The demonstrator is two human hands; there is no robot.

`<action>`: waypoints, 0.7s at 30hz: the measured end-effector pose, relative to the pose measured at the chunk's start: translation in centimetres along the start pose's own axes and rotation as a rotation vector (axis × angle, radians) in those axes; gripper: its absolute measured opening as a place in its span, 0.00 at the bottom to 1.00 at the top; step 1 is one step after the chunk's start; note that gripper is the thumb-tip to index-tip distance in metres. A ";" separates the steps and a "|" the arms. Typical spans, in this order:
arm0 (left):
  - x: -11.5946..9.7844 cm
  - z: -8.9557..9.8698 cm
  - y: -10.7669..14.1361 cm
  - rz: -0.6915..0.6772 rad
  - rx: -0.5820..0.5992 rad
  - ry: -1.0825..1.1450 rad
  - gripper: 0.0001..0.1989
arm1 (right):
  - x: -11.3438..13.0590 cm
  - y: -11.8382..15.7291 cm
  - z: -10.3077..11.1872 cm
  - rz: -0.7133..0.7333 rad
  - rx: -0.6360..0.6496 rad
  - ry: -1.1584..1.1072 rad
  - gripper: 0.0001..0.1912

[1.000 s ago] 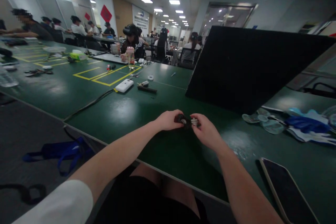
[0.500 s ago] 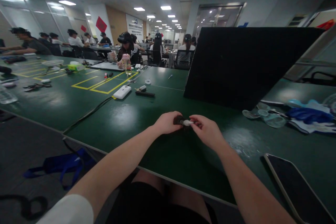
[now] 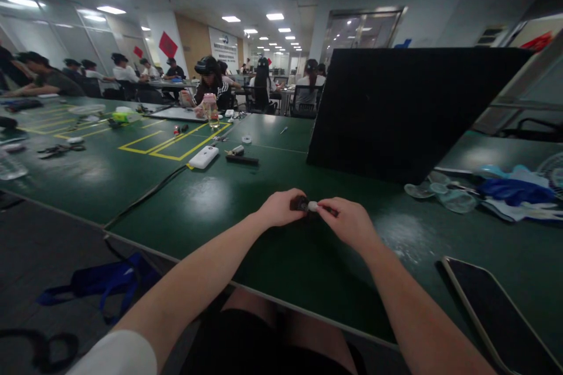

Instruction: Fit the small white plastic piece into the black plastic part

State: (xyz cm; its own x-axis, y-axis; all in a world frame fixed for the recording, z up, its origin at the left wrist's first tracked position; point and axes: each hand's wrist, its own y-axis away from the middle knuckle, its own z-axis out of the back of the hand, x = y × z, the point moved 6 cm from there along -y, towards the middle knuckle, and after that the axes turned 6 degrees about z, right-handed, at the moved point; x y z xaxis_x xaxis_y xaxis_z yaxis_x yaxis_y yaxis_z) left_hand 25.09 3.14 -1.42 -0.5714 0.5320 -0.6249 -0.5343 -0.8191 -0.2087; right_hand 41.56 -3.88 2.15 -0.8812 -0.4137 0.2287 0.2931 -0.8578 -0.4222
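Over the green table [image 3: 281, 258], my left hand [image 3: 284, 208] is closed around a small dark object [image 3: 300, 204], whose shape is mostly hidden by the fingers. My right hand [image 3: 347, 217] pinches a small white piece [image 3: 312, 206] between thumb and fingers. The white piece sits right beside the dark object, at its right end; whether the two are joined cannot be made out.
A large black panel [image 3: 409, 111] stands behind my hands to the right. A phone [image 3: 497, 310] lies at the front right, blue gloves [image 3: 516, 192] behind it. A white device [image 3: 203, 157] and a black bar [image 3: 243, 159] lie left. People sit at the back.
The fingers of my right hand have closed further over the white piece, so less of it shows. My left hand stays almost in place. The view has shifted slightly.
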 end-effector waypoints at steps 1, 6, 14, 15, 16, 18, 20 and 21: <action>0.1 0.0 0.0 0.007 0.006 0.010 0.24 | 0.0 0.0 0.1 -0.017 0.001 0.000 0.14; 0.4 0.1 0.1 0.047 0.022 0.038 0.25 | -0.1 0.0 0.6 -0.077 -0.003 -0.016 0.15; 0.0 0.0 0.2 0.015 0.061 0.079 0.26 | -0.9 0.1 -0.9 -0.202 0.107 -0.085 0.16; 0.0 0.0 0.2 0.012 0.064 0.079 0.26 | -0.9 0.1 -1.0 -0.219 0.114 -0.090 0.16; 0.0 0.0 0.2 0.011 0.065 0.078 0.26 | -0.9 0.2 -1.1 -0.230 0.115 -0.094 0.17; 0.1 0.0 0.2 0.015 0.060 0.070 0.26 | -0.8 0.2 -0.9 -0.240 0.097 -0.098 0.17; 0.3 -0.1 0.2 0.017 0.055 0.061 0.26 | -0.8 0.2 -0.7 -0.246 0.060 -0.097 0.19; 0.4 -0.1 0.1 0.014 0.050 0.056 0.26 | -0.8 0.2 -0.5 -0.249 0.031 -0.092 0.19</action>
State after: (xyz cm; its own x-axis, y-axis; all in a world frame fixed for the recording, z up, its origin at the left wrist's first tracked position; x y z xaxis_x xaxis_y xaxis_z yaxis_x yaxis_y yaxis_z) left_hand 24.89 3.21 -1.76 -0.5445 0.5065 -0.6686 -0.5577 -0.8140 -0.1625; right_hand 42.17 -3.53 1.45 -0.8907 -0.2137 0.4012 0.0843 -0.9450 -0.3160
